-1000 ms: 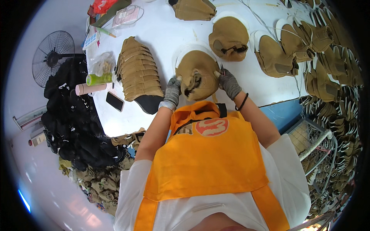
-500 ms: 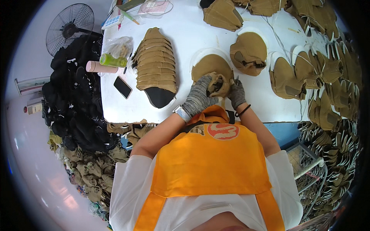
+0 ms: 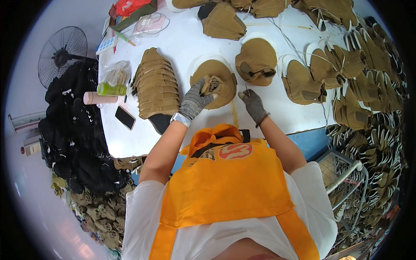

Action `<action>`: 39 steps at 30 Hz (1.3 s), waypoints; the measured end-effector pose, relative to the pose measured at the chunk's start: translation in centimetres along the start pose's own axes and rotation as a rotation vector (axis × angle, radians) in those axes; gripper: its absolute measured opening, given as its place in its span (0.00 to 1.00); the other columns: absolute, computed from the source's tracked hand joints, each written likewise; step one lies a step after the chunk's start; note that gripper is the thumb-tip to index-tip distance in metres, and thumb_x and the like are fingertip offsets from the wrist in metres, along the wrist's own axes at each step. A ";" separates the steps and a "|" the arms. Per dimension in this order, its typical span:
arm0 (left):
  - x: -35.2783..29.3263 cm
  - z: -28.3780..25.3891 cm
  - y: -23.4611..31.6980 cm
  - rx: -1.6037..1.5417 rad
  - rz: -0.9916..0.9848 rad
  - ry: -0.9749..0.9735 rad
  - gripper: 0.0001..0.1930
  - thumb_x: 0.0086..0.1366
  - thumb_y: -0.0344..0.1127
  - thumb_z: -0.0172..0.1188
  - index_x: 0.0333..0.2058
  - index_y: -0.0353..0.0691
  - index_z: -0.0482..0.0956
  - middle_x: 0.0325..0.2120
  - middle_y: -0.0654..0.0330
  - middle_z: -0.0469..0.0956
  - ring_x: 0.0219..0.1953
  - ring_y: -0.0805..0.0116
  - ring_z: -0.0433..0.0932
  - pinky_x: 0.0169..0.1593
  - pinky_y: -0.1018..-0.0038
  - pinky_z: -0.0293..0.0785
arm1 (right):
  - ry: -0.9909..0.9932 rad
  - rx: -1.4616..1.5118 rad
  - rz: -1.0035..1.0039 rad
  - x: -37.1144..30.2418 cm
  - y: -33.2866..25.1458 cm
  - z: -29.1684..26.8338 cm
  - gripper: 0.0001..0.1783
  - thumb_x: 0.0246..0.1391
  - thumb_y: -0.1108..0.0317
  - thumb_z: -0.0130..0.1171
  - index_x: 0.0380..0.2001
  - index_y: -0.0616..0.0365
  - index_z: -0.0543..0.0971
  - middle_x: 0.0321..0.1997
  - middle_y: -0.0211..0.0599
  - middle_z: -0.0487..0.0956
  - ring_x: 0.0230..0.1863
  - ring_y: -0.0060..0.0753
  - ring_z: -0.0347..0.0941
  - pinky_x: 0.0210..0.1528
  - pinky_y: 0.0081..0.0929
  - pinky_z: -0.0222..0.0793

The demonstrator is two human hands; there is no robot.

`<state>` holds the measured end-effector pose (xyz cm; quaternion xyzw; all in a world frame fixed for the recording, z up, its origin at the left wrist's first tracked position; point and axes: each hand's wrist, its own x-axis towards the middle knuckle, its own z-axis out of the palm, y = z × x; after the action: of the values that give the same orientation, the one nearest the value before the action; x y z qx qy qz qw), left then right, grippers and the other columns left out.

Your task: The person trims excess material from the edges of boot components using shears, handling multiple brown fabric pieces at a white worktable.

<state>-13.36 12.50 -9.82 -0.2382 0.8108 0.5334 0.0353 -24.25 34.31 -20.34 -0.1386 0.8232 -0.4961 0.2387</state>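
Note:
A brown, cap-like fabric piece (image 3: 223, 77) with a white curved rim lies on the white table in front of me. My left hand (image 3: 193, 102), in a grey knit glove, grips its bunched near part, thumb and fingers around the folds. Just right of that piece and apart from it, my gloved right hand (image 3: 255, 108) is closed around a small, thin, dark pointed tool (image 3: 247, 88); most of the tool is hidden in the fingers. A similar brown piece (image 3: 260, 54) lies beyond my right hand.
Left of my hands lies a nested brown stack (image 3: 157, 84). Beyond it are a phone (image 3: 125, 118), a pink bottle (image 3: 99, 98) and a green bottle (image 3: 112, 89). More brown pieces (image 3: 303, 84) crowd the right side. A fan (image 3: 63, 56) and black heaps (image 3: 71, 125) stand left.
My right hand has come off the brown piece and drawn back toward me with the pointed tool. My left hand keeps its grip. The whole view has shifted.

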 end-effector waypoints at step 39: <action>12.5 3.4 9.9 -0.977 -0.199 -0.309 0.18 0.66 0.39 0.51 0.52 0.40 0.67 0.46 0.57 0.74 0.47 0.64 0.72 0.49 0.64 0.72 | 0.445 0.939 0.021 3.4 -7.4 -14.8 0.09 0.56 0.61 0.56 0.33 0.55 0.73 0.22 0.28 0.71 0.20 0.19 0.66 0.25 0.20 0.67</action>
<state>-29.26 14.33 -6.78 -0.2214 0.4260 0.8726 0.0896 -35.04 40.39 -8.83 0.1004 0.5440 -0.8271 0.0995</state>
